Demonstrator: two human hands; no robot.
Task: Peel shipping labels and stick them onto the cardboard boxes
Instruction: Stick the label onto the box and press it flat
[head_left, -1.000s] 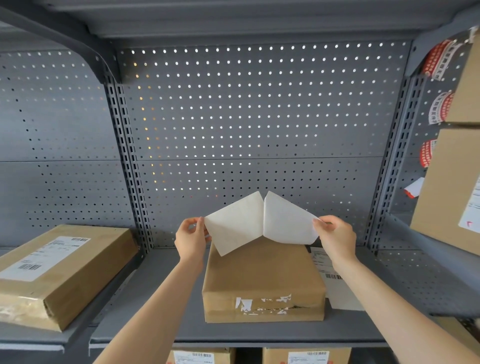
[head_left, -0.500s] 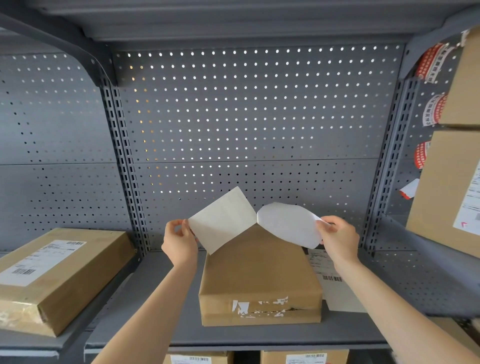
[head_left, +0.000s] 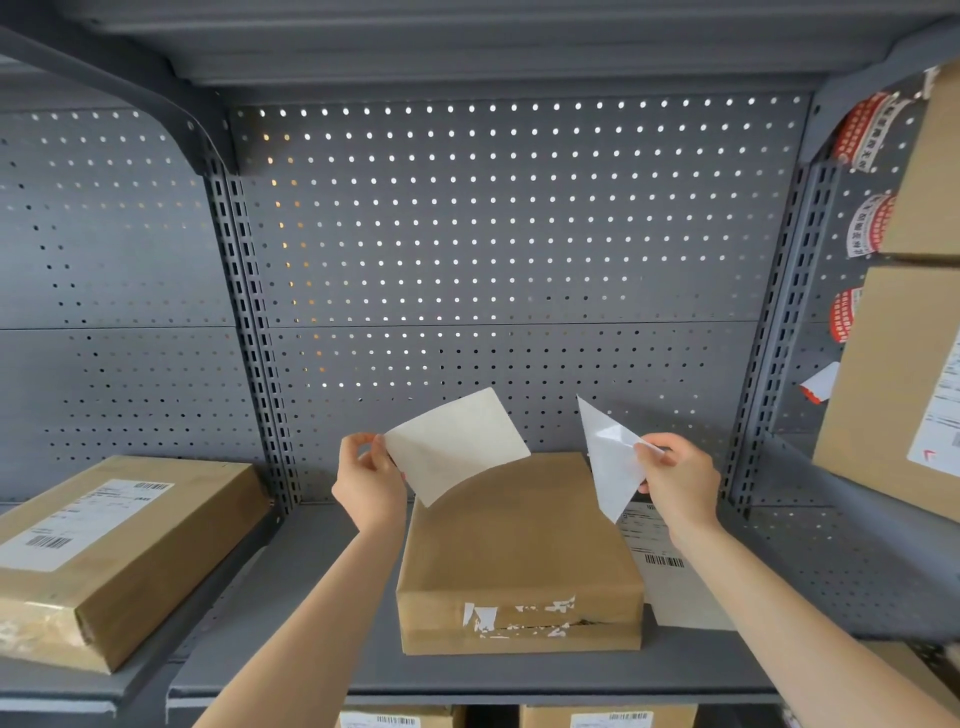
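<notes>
Shelf (head_left: 311, 649) carries our box (head_left: 519, 551) at centre, bare top up, ready for a label. A labelled box (head_left: 119, 545) sits left. Spare sheet (head_left: 670, 577) lies flat just right of our box, close to hand. Above the box's far edge we hold two sheets apart: left hand (head_left: 370, 480) pinches the cream sheet (head_left: 457, 447), right hand (head_left: 680, 480) pinches the white one (head_left: 610, 462). Both grips closed on corners, likely keeping the adhesive clear. Which is label, cannot tell.
</notes>
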